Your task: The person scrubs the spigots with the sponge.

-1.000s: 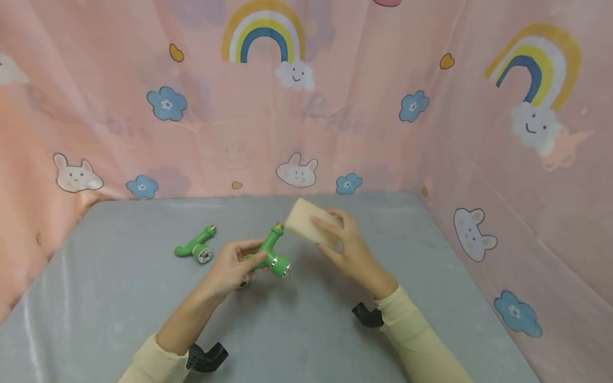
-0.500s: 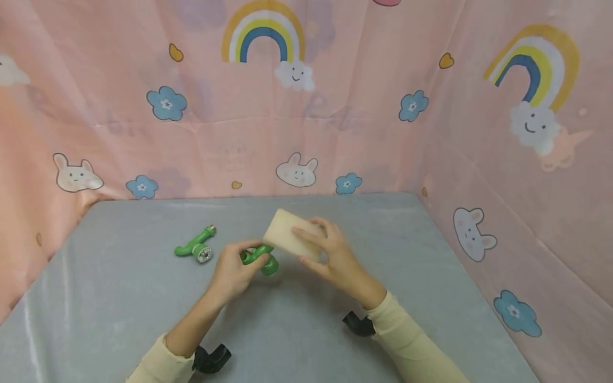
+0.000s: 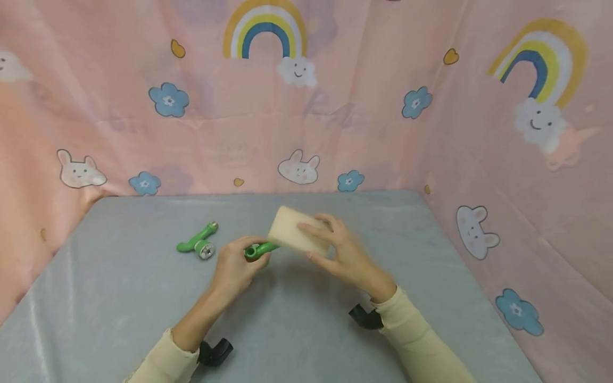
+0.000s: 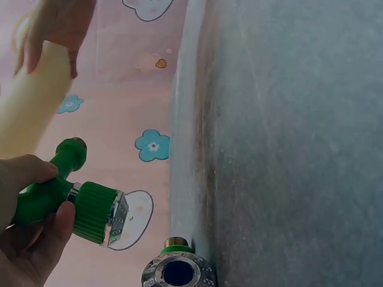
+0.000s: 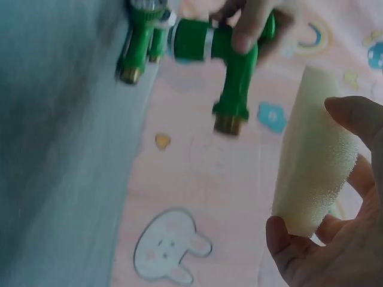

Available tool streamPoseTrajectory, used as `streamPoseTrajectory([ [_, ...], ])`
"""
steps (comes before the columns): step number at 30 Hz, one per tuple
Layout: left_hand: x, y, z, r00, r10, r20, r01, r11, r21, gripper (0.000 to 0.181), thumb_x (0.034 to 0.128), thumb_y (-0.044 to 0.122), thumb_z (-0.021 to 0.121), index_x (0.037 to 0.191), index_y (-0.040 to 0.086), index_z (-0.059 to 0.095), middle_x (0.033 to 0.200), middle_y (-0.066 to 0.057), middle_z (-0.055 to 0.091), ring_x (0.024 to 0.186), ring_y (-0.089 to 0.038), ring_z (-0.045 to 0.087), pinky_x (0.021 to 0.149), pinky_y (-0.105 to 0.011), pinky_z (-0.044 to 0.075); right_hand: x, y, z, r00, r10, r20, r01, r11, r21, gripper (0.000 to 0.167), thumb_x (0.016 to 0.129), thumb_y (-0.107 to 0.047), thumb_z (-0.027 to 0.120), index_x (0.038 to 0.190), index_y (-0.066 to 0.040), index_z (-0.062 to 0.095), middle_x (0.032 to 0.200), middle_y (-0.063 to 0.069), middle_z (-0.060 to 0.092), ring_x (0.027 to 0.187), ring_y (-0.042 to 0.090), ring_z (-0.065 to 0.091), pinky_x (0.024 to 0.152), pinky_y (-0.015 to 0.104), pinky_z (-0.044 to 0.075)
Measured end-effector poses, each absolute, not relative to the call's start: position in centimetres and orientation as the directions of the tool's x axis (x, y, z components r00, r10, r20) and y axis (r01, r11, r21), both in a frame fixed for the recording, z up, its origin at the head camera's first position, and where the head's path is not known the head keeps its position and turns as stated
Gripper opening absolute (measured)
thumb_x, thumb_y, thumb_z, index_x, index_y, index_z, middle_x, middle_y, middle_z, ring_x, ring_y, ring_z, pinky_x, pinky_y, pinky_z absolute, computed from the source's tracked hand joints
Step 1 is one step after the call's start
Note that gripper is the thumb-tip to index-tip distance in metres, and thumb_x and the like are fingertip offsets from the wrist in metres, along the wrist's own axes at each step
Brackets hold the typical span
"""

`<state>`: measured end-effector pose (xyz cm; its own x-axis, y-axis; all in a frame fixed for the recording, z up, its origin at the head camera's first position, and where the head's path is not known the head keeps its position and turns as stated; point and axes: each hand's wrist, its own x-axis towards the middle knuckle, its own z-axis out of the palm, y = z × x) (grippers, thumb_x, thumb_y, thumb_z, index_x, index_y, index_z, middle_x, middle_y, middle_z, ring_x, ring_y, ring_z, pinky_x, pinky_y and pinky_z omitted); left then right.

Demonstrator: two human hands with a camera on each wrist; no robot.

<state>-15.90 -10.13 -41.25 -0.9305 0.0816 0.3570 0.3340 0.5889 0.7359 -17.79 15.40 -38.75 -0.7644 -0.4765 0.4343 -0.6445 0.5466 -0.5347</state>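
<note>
A sponge (image 3: 289, 226) was held just beside a green tap (image 4: 75, 191).
Over the table (image 3: 301, 340), the left hand (image 3: 237, 266) had its fingers clamped on the tap; the right hand (image 3: 349, 255) pinched the sponge, to the tap's right. A steady tap and light sponge pressure probably suited best.

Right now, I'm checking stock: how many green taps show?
3: one tap in the left hand; two on the table: a second tap left of that hand, a third tap cut off in the right wrist view, hidden in the head view. Others may be hidden.
</note>
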Motion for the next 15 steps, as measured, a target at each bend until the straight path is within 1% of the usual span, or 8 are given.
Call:
streamPoseTrajectory([
  [1,-15.9,-10.1,-41.3,-0.925,0.086,0.371,0.347,0.591,0.728,0.025,0.0835,0.006,0.08,0.108,0.006,0.076,0.107,-0.011,0.077,0.079,-0.015,0.069,0.064,-0.021,0.056,-17.6,15.1,-38.8,-0.752,-0.497,0.434,-0.659,0.536,-0.528,0.053,0.09,-0.019,0.076,0.141,-0.021,0.061,0.143,0.02,0.05,0.127,0.039,0.05,0.096,0.053,0.05],
  [3,-15.7,-10.0,-41.3,-0.911,0.094,0.402,0.374,0.6,0.707,0.025,0.083,0.006,0.081,0.107,0.006,0.076,0.105,-0.011,0.077,0.079,-0.016,0.07,0.064,-0.022,0.057,-17.3,14.6,-39.0,-0.753,-0.518,0.406,-0.656,0.535,-0.533,0.052,0.092,-0.02,0.075,0.142,-0.022,0.06,0.144,0.02,0.048,0.128,0.038,0.049,0.096,0.053,0.05],
  [7,-15.6,-9.8,-41.1,-0.897,0.089,0.434,0.397,0.594,0.7,0.021,0.0827,0.005,0.082,0.103,0.006,0.077,0.097,-0.011,0.078,0.075,-0.017,0.071,0.062,-0.022,0.058,-17.5,14.9,-39.7,-0.817,-0.485,0.312,-0.567,0.579,-0.586,0.052,0.094,-0.019,0.072,0.145,-0.022,0.057,0.148,0.022,0.044,0.128,0.04,0.048,0.095,0.054,0.05],
  [11,-15.7,-10.0,-41.2,-0.882,0.082,0.464,0.417,0.594,0.688,0.021,0.0815,0.003,0.082,0.102,0.004,0.076,0.092,-0.011,0.077,0.073,-0.016,0.071,0.06,-0.02,0.057,-18.5,16.2,-40.0,-0.868,-0.447,0.217,-0.472,0.605,-0.642,0.052,0.098,-0.023,0.067,0.148,-0.021,0.053,0.15,0.025,0.039,0.123,0.04,0.05,0.093,0.054,0.052],
  [13,-15.7,-10.0,-41.3,-0.871,0.082,0.484,0.43,0.604,0.671,0.023,0.0809,0.002,0.083,0.102,0.003,0.076,0.092,-0.011,0.076,0.074,-0.016,0.07,0.06,-0.021,0.058,-18.9,16.9,-39.9,-0.882,-0.428,0.196,-0.445,0.621,-0.645,0.052,0.1,-0.024,0.065,0.149,-0.021,0.052,0.15,0.026,0.038,0.123,0.041,0.05,0.093,0.055,0.052],
  [15,-15.6,-10.0,-41.3,-0.859,0.09,0.504,0.445,0.62,0.647,0.024,0.0801,0.002,0.083,0.103,0.003,0.075,0.093,-0.011,0.076,0.075,-0.017,0.07,0.062,-0.023,0.059,-19.2,17.4,-39.7,-0.888,-0.41,0.208,-0.442,0.633,-0.636,0.052,0.1,-0.023,0.065,0.149,-0.019,0.051,0.149,0.026,0.04,0.124,0.041,0.049,0.095,0.056,0.051],
])
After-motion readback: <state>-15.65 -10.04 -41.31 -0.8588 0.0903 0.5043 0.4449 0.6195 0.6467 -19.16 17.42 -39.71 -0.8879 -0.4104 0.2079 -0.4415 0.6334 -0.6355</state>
